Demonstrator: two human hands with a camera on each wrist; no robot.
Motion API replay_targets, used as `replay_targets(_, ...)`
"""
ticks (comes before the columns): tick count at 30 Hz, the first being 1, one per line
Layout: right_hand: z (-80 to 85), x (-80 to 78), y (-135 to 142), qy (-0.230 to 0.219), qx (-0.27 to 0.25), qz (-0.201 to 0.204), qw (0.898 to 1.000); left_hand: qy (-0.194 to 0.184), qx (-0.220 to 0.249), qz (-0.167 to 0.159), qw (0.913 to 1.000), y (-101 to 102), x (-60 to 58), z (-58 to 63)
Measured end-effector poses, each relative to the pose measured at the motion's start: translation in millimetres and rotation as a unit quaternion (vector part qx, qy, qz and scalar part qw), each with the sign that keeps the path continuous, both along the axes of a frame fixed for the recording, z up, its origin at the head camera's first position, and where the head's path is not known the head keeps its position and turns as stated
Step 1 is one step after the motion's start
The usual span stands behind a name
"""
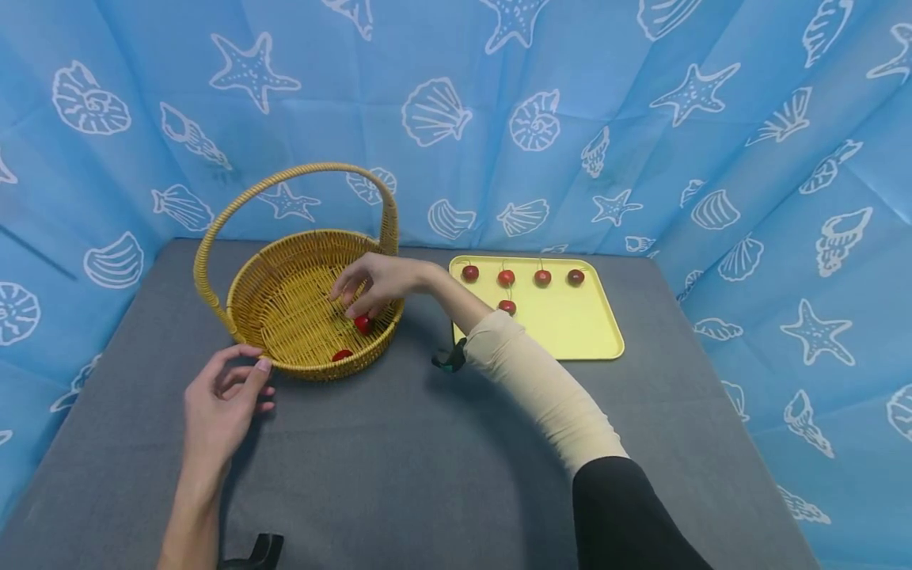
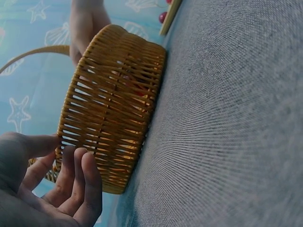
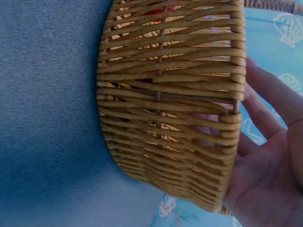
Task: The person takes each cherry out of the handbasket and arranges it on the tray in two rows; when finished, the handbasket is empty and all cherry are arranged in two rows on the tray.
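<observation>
A round woven basket (image 1: 285,273) with a tall hooped handle stands at the left of the table. My left hand (image 1: 224,396) pinches its near-left rim between thumb and forefinger, the other fingers loosely bent outside the wall. Over the far wall, my right hand (image 1: 376,281) reaches into the basket, thumb and forefinger apart. Just below that thumb is a red cherry (image 1: 363,324); another cherry (image 1: 343,355) lies by the near wall. In the right wrist view the weave (image 3: 165,99) partly hides the right fingers, and red shows through it.
A yellow tray (image 1: 577,332) sits right of the basket, partly behind the right forearm. Several cherries with stems lie on it, such as one dark cherry (image 1: 575,277). Grey cloth (image 1: 399,475) covers the table; a blue shell-print curtain (image 1: 456,182) hangs behind.
</observation>
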State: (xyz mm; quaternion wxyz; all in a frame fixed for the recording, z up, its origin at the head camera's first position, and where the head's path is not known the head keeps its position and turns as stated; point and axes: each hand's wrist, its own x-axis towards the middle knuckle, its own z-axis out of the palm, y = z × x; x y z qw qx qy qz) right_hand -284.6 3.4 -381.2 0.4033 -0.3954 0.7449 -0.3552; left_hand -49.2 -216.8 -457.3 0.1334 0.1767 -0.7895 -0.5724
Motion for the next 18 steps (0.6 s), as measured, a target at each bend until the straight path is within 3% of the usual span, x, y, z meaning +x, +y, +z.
replay_targets(10, 3.0, -2.3, -13.5, 0.008, 0.093, 0.023, 0.995, -0.014, -0.014, 0.009, 0.9998, 1.5, -1.2, 1.9)
replay_targets(18, -4.8, -0.9, -21.9, -0.028, 0.128, 0.053, 0.99, -0.012, -0.014, 0.008, 0.9998, 2.2, 0.2, 3.1)
